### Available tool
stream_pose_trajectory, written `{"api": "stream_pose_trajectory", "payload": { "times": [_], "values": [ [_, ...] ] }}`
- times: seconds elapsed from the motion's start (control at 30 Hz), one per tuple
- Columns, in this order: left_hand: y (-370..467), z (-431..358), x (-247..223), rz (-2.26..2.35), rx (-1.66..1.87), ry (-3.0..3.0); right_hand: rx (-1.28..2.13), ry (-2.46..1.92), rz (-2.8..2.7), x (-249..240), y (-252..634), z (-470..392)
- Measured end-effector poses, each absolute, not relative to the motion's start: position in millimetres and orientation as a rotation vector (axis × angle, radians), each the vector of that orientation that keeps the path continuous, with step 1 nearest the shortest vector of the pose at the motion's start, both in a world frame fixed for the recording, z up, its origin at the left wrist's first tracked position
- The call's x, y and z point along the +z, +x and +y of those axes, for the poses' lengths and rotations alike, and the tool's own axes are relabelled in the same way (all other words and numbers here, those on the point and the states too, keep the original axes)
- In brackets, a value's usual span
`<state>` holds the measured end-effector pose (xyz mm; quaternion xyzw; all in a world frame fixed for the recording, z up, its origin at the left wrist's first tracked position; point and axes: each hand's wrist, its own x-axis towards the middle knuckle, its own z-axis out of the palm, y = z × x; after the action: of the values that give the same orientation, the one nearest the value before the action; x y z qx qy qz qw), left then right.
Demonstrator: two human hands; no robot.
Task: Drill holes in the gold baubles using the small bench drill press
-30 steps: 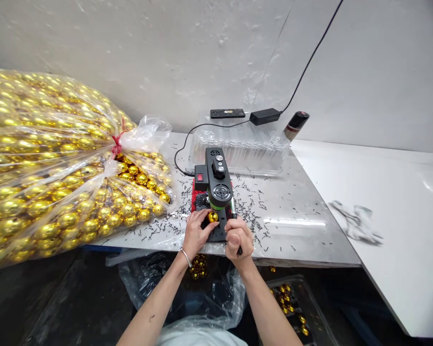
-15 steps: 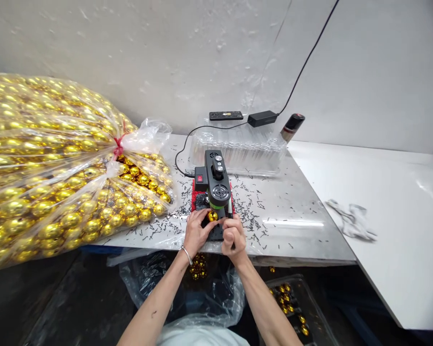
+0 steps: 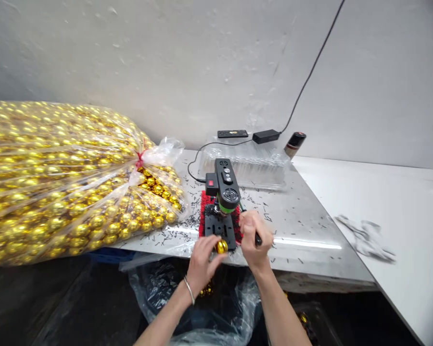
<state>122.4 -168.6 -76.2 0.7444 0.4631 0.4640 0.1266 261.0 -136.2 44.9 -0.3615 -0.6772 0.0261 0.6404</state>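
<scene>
A shiny gold ball [image 3: 222, 246] sits in the fingers of my left hand [image 3: 204, 259], at the front edge of the black slotted base plate [image 3: 222, 229]. That plate belongs to a small black bench drill press [image 3: 228, 185] with a green ring under its head. To its right, my right hand [image 3: 254, 238] is wrapped round the black grip of the press's lever handle [image 3: 258, 239]. Beneath the press lies a red mat [image 3: 203, 214] strewn with dark shavings. A gap separates the ball from the drill head.
A big clear bag of gold balls [image 3: 75, 192] fills the left side. Behind the press are a clear plastic tray [image 3: 245, 166], a power adapter [image 3: 266, 136] and a spray can [image 3: 295, 144]. White gloves [image 3: 366, 238] lie right. An open plastic bag [image 3: 155, 283] hangs below the table edge.
My left hand has drawn the gold ball from under the drill head toward the plate's front edge. My right hand has swung the lever handle outward to the right. The view has shifted.
</scene>
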Motion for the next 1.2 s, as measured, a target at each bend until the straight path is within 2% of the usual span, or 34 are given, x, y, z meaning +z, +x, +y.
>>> {"api": "stream_pose_trajectory", "payload": {
  "times": [0.17,0.33,0.4,0.5,0.57,0.7,0.83,1.0,1.13,1.2],
  "values": [
    [107.7,-214.6,-93.8,1.345,1.253,2.347,0.036,-0.771,-1.573,24.3,264.1,-138.2],
    [67.0,-150.0,-65.5,1.717,1.403,2.298,0.027,-0.759,-1.524,17.6,260.6,-136.9],
    [46.2,-107.7,-41.5,1.971,1.158,2.226,0.025,-0.771,-1.513,17.6,259.2,-137.4],
    [24.7,-53.1,-11.6,2.209,0.562,2.062,0.022,-0.797,-1.507,16.9,258.1,-138.5],
    [19.5,-27.6,-1.4,2.218,0.408,1.991,0.018,-0.797,-1.505,15.9,258.1,-138.8],
    [21.3,1.6,1.7,2.16,0.343,1.883,0.007,-0.783,-1.511,14.2,258.4,-138.4],
    [20.4,8.3,2.2,2.094,0.427,1.784,0.004,-0.788,-1.511,14.3,258.5,-138.5],
    [7.7,-16.5,5.1,1.935,0.693,1.667,-0.007,-0.767,-1.532,14.2,258.5,-138.4],
    [4.6,-57.1,-2.8,1.423,1.211,1.069,-0.012,-0.758,-1.507,10.2,257.8,-136.9],
    [10.4,-78.1,-9.7,1.161,1.318,0.696,-0.006,-0.761,-1.487,7.9,257.4,-136.2]
  ]
}}
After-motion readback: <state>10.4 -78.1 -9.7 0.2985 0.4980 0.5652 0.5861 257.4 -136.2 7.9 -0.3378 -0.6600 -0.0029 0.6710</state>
